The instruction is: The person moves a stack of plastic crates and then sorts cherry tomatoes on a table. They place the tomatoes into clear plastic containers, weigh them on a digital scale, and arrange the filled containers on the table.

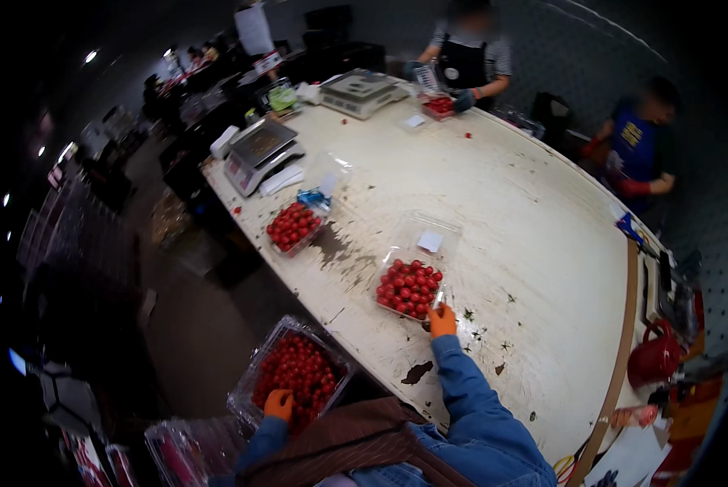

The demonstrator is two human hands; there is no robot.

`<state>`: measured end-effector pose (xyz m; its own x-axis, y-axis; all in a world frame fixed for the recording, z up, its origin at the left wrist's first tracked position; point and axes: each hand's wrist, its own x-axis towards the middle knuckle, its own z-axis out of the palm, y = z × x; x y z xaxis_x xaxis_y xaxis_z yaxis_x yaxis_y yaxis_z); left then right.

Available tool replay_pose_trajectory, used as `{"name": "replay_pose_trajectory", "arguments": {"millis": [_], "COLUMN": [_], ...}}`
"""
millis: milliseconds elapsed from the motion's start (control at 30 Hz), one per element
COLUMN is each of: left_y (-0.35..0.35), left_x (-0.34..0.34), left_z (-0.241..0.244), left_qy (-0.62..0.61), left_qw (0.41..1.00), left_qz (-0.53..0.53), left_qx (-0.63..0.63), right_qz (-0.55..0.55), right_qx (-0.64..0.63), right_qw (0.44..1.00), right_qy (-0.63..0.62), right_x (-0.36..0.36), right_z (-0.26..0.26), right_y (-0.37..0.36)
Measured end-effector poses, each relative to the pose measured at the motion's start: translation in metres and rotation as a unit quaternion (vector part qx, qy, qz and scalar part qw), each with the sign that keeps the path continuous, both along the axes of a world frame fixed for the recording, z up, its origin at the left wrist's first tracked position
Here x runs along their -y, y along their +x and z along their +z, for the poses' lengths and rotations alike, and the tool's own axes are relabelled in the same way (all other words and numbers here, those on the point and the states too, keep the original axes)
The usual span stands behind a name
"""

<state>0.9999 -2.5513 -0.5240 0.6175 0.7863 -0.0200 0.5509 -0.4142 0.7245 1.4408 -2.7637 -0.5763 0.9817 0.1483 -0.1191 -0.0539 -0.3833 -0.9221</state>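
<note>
My left hand point(279, 405), in an orange glove, rests at the near side of a plastic-lined crate point(242, 386) heaped with red cherry tomatoes point(303, 365); whether its fingers hold one cannot be made out. At the near right corner of a clear plastic clamshell box point(379, 271) is my right hand point(442, 320), also gloved in orange, its fingertips at the box's edge. Cherry tomatoes point(407, 286) fill that box. Its lid point(425, 228) lies folded back on the white table, with a white paper slip point(430, 241) on it.
Another filled clamshell point(294, 228) stands near the left edge of the table point(522, 243). Two scales point(260, 149) stand farther back. A co-worker point(470, 61) handles a tomato box across the table; another person point(638, 140) is at right. A red jug point(654, 359) and scissors point(565, 467) lie right.
</note>
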Motion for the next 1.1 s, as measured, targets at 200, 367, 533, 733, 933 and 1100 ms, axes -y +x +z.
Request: {"name": "replay_pose_trajectory", "arguments": {"millis": [200,367,533,733,933,1100], "left_y": [-0.055,-0.039,-0.070,-0.104,-0.099,-0.084], "left_x": [0.020,0.034,0.053,0.087,0.085,0.081], "left_z": [-0.025,-0.007,-0.017,-0.004,-0.016,-0.013], "left_qy": [0.018,0.022,0.011,-0.008,-0.072,-0.083], "left_qw": [0.997,0.995,0.973,0.942,0.940,0.949], "left_qz": [0.066,0.093,0.223,0.329,0.324,0.299], "left_qx": [-0.042,-0.015,-0.050,-0.062,-0.074,-0.060], "right_qz": [0.216,0.265,0.267,0.279,0.256,0.218], "right_qx": [-0.016,-0.026,-0.060,-0.176,-0.284,-0.358], "right_qw": [0.973,0.961,0.958,0.944,0.922,0.896], "right_qy": [-0.081,-0.077,-0.081,-0.016,0.068,0.144], "right_x": [-0.037,-0.061,-0.086,-0.095,-0.082,-0.061], "right_z": [-0.047,-0.007,0.042,0.056,0.062,0.062], "right_y": [0.083,0.092,0.042,0.015,0.003,0.006]}}
